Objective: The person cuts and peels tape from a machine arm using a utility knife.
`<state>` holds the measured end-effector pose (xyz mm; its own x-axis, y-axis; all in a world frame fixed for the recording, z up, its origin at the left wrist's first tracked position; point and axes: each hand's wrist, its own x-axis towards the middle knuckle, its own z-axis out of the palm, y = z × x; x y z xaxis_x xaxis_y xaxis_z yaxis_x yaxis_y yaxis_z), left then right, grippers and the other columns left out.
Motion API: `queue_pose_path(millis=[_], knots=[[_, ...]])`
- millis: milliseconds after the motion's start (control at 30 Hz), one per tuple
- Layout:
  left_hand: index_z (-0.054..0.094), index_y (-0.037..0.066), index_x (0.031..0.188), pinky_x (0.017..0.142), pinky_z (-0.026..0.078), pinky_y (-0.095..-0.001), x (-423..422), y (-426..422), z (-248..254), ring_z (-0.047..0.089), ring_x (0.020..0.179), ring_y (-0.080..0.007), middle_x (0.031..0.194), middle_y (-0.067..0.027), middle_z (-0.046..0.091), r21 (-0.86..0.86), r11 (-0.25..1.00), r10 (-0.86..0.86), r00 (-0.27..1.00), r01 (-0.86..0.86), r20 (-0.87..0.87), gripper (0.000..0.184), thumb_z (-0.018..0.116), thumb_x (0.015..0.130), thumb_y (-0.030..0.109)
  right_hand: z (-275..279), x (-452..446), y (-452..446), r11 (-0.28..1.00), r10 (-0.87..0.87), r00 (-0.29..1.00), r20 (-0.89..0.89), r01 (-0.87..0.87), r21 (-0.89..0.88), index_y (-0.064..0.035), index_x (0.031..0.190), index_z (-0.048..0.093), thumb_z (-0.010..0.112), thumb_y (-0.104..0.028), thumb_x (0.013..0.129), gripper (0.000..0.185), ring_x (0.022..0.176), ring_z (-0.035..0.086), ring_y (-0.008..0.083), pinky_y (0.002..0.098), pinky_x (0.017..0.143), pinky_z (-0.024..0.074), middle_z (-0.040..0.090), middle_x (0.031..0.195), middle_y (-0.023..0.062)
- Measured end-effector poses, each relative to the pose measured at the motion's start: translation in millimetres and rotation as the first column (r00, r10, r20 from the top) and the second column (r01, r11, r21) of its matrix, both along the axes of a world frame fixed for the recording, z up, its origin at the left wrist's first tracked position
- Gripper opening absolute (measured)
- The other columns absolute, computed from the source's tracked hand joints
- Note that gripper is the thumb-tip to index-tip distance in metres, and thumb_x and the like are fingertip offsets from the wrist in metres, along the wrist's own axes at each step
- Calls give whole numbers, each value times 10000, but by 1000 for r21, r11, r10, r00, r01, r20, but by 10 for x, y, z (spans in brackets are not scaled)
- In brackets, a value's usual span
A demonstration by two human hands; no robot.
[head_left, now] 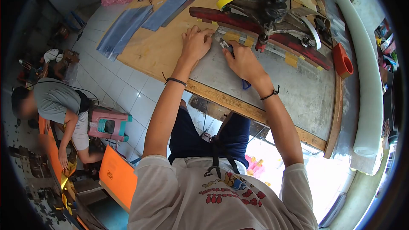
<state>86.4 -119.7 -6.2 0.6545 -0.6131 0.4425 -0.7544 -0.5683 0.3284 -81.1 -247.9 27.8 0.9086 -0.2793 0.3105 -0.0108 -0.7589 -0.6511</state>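
Observation:
My left hand [197, 44] is at the left edge of the grey work surface [272, 87], thumb and index finger drawn together near its back corner; what they pinch, if anything, is too small to name. Just to the right, my right hand [244, 61] is closed round a small pair of cutters [224, 44], whose metal jaws point back and left toward my left fingertips. A blue handle end shows below that hand. Behind both hands runs the long dark red bar [230, 19] of a machine, with yellow tape pieces [292, 59] along the surface before it.
Clear plastic sheets [128, 27] lie on the board at the left. An orange-red tape ring [342, 61] and a white roll [367, 81] are at the right. A co-worker [61, 102] bends over orange material at far left, beside a pink stool [110, 122].

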Motion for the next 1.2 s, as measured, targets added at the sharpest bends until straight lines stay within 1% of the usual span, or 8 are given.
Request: queue_pose_path(millis=[233, 300, 400, 500, 600, 800, 900, 1200], knots=[[736, 238, 1258, 905, 390, -455, -4, -1, -28, 562, 1021, -323, 977, -123, 591, 22, 999, 24, 999, -25, 47, 375, 607, 907, 211, 164, -75, 62, 1000, 20, 982, -186, -21, -1, 77, 1120, 596, 559, -251, 988, 356, 917, 665, 518, 545, 841, 541, 679, 916, 350], [735, 253, 1267, 896, 392, -456, 3, 7, -7, 563, 1013, -319, 959, -122, 582, 34, 999, 16, 1000, -16, 5, 381, 607, 910, 210, 99, -59, 63, 999, 22, 989, -144, -26, -24, 73, 1097, 595, 558, -244, 987, 338, 903, 668, 515, 544, 825, 548, 678, 933, 349], [747, 267, 1247, 887, 395, -450, -20, -18, -21, 566, 999, -318, 948, -126, 580, 3, 998, 62, 997, -63, 49, 368, 605, 913, 208, 69, -56, 67, 998, 20, 993, -116, -27, -57, 70, 1087, 592, 558, -239, 985, 327, 888, 673, 509, 542, 813, 555, 676, 955, 347], [756, 251, 1227, 892, 411, -468, 1, 11, 15, 582, 1001, -326, 990, -151, 630, 50, 999, 15, 1000, -17, 24, 368, 622, 885, 239, 63, -57, 71, 997, 20, 992, -121, -28, -65, 69, 1087, 587, 559, -240, 984, 327, 879, 676, 506, 541, 811, 559, 675, 951, 344], [755, 276, 1229, 864, 413, -454, -26, -6, 13, 585, 948, -339, 924, -144, 603, -8, 999, 38, 998, -37, 55, 359, 591, 919, 204, 54, -54, 63, 997, 22, 994, -110, -30, -76, 70, 1087, 580, 557, -243, 984, 330, 877, 677, 505, 539, 814, 560, 675, 946, 341], [759, 251, 1222, 865, 439, -476, 4, 13, 36, 596, 968, -336, 972, -163, 638, 67, 998, 21, 1000, -20, -11, 366, 600, 893, 229, 64, -56, 58, 997, 17, 992, -126, -27, -75, 66, 1089, 576, 553, -247, 987, 331, 888, 678, 501, 535, 816, 562, 676, 961, 341], [765, 240, 1211, 865, 443, -478, -21, -22, 5, 601, 961, -338, 972, -171, 645, 3, 998, 64, 997, -64, 40, 362, 601, 890, 216, 83, -70, 64, 997, 14, 991, -133, -23, -67, 66, 1095, 576, 552, -248, 987, 333, 897, 678, 498, 534, 823, 560, 677, 971, 340], [752, 150, 1200, 895, 451, -499, 8, -37, -47, 601, 1003, -376, 1028, -210, 651, 32, 986, 158, 977, -165, 143, 364, 608, 877, 237, 76, -73, 73, 999, 17, 992, -127, -24, -49, 64, 1150, 587, 565, -260, 993, 360, 908, 669, 513, 536, 832, 543, 671, 953, 359]])
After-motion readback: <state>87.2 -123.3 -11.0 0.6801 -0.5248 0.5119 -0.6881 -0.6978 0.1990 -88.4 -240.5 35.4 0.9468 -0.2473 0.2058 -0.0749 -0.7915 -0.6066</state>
